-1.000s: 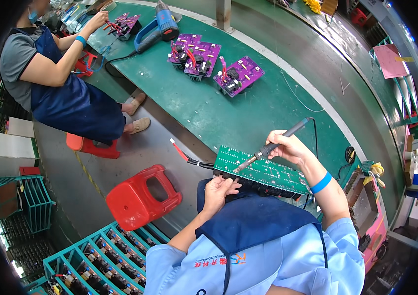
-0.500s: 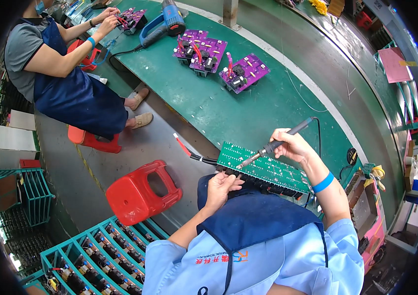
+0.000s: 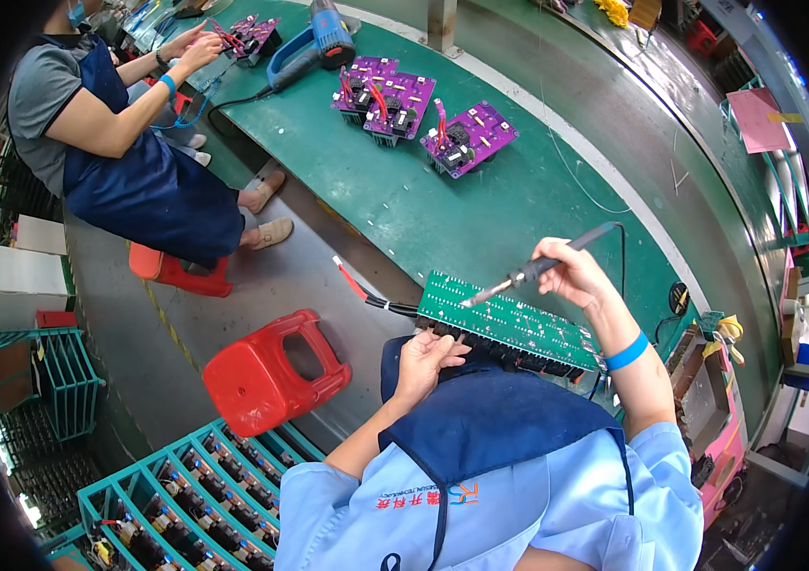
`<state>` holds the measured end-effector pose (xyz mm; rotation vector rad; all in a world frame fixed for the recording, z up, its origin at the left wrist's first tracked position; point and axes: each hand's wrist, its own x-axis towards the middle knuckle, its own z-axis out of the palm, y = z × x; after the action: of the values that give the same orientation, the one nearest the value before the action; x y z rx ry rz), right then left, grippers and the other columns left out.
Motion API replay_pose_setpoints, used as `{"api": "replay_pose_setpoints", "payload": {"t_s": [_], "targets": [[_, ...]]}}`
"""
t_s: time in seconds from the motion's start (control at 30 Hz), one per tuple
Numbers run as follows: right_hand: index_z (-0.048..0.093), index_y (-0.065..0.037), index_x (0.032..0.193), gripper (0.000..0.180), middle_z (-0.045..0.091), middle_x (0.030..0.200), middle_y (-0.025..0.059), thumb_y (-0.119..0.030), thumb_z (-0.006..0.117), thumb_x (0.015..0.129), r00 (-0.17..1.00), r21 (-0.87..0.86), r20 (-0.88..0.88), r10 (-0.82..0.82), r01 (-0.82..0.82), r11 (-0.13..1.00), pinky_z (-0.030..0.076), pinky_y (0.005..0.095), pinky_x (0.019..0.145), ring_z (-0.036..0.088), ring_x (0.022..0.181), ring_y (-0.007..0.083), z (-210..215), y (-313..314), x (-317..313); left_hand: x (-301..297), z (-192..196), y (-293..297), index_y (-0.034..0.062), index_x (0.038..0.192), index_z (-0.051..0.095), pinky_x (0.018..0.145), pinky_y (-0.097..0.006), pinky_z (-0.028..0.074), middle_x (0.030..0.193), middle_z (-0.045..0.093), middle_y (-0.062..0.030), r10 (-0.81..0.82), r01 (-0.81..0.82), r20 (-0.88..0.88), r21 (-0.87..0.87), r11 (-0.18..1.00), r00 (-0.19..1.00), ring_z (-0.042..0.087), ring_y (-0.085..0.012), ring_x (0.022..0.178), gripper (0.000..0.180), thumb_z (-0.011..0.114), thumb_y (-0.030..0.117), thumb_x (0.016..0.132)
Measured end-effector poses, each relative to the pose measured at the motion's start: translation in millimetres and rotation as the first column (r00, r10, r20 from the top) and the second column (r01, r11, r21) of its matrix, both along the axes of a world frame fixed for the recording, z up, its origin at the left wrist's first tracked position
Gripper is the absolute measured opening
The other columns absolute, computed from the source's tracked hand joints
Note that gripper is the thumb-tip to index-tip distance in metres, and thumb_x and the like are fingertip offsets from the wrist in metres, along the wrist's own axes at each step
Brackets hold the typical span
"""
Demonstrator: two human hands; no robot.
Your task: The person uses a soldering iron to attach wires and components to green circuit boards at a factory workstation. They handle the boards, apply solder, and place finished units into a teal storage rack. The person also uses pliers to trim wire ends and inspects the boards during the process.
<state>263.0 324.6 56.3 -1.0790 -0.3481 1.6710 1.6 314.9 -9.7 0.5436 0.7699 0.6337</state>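
Observation:
A long green circuit board [image 3: 495, 315] lies solder side up at the table's near edge, in front of my apron, with black parts beneath it. My right hand [image 3: 571, 274] is closed round the handle of a soldering iron [image 3: 525, 273], whose tip points down-left to the board's left part; contact is unclear. At the board's near left edge my left hand [image 3: 425, 364] is closed, thumb and fingertips pinched together; what they grip is hidden. Red and black wires [image 3: 366, 293] stick out from the board's left end.
Several purple circuit boards [image 3: 469, 139] and a blue heat gun [image 3: 328, 38] lie on the green table [image 3: 347, 162]. A co-worker [image 3: 128, 143] handles another purple board at far left. A red stool [image 3: 247, 385] and a green rack [image 3: 143, 476] of parts stand at left.
The soldering iron's tip has moved slightly away from my left hand, farther onto the board. My left hand stays at the board's near edge. The co-worker's hands have shifted slightly.

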Motion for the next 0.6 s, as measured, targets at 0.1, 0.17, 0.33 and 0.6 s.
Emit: {"api": "replay_pose_setpoints", "payload": {"t_s": [0.1, 0.17, 0.33, 0.6], "targets": [[0.053, 0.002, 0.080, 0.018, 0.052, 0.059, 0.0055, -0.016, 0.050, 0.080, 0.990, 0.040, 0.068, -0.125, 0.122, 0.992, 0.050, 0.0264, 0.048, 0.055, 0.052, 0.0127, 14.7, -6.0, 8.9, 1.5, 1.2, 2.3, -0.0045, 0.092, 0.050, 0.061, -0.023, 0.051, 0.087, 0.057, -0.0121, -0.009, 0.010, -0.008, 0.007, 1.000, 1.000, 0.060, -0.0196, 0.076, 0.017, 0.050, 0.010, 0.083], [0.053, 0.001, 0.082, 0.018, 0.051, 0.060, 0.0052, -0.016, 0.049, 0.081, 0.961, 0.106, 0.097, -0.259, 0.248, 0.963, 0.050, 0.0256, 0.050, 0.053, 0.054, 0.0125, 26.5, -17.1, 11.3, 1.8, 2.3, 4.8, -0.0044, 0.093, 0.050, 0.061, -0.024, 0.051, 0.088, 0.057, -0.0124, -0.044, 0.044, -0.015, 0.016, 0.999, 0.999, 0.060, -0.0196, 0.077, 0.017, 0.050, 0.010, 0.083], [0.051, 0.001, 0.088, 0.020, 0.051, 0.070, 0.0065, -0.018, 0.047, 0.084, 0.790, 0.387, 0.269, -0.551, 0.435, 0.813, 0.046, 0.0272, 0.059, 0.051, 0.063, 0.0129, 68.1, -65.1, 10.1, 7.6, 15.7, 15.4, -0.0026, 0.092, 0.049, 0.062, -0.025, 0.051, 0.089, 0.057, -0.0127, -0.061, 0.061, 0.012, -0.003, 0.998, 0.998, 0.060, -0.0198, 0.079, 0.015, 0.049, 0.009, 0.083], [0.051, 0.002, 0.096, 0.026, 0.047, 0.071, 0.0043, -0.021, 0.045, 0.087, 0.420, 0.508, 0.238, -0.876, 0.714, 0.481, 0.043, 0.0266, 0.068, 0.048, 0.069, 0.0127, 43.2, -154.5, 38.0, 20.5, 26.5, 32.8, -0.0014, 0.089, 0.050, 0.068, -0.028, 0.050, 0.094, 0.056, -0.0136, -0.096, 0.099, 0.170, -0.010, 0.995, 0.981, 0.057, -0.0210, 0.088, 0.011, 0.048, 0.007, 0.083]]}}
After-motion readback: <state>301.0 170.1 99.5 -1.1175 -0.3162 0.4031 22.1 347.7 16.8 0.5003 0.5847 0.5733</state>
